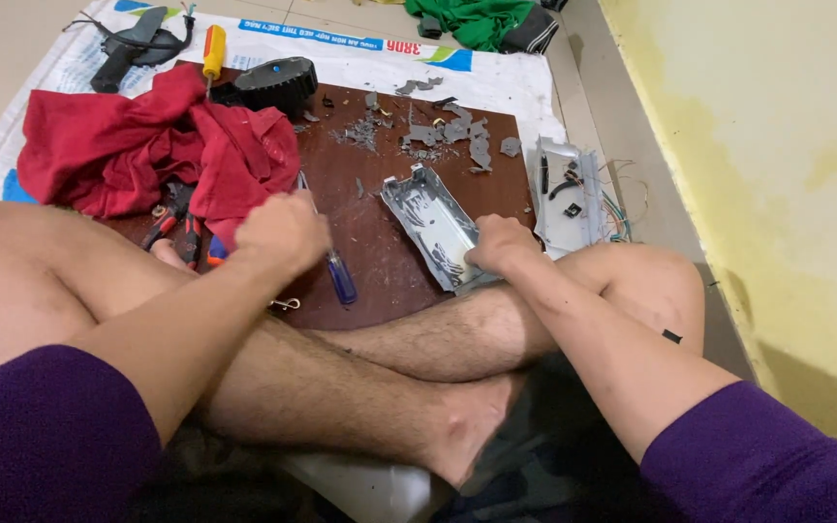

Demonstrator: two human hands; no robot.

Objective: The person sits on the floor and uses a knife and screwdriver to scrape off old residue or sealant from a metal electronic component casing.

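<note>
A grey plastic casing (428,218) lies open side up on the brown board (370,252). My right hand (501,244) grips its near end. My left hand (283,232) is closed in a fist at the edge of the red cloth (138,145), just left of a blue-handled screwdriver (336,266) lying on the board. Whether that fist holds anything is hidden. Red-handled pliers (174,228) lie partly under the cloth, beside my left hand.
Grey plastic fragments (443,131) are scattered at the board's far side. A second grey casing with coloured wires (573,194) lies right of the board. A black wheel (278,82), a yellow-handled screwdriver (213,53), a black tool (133,48) and green cloth (477,21) lie beyond. My crossed legs (389,358) fill the foreground.
</note>
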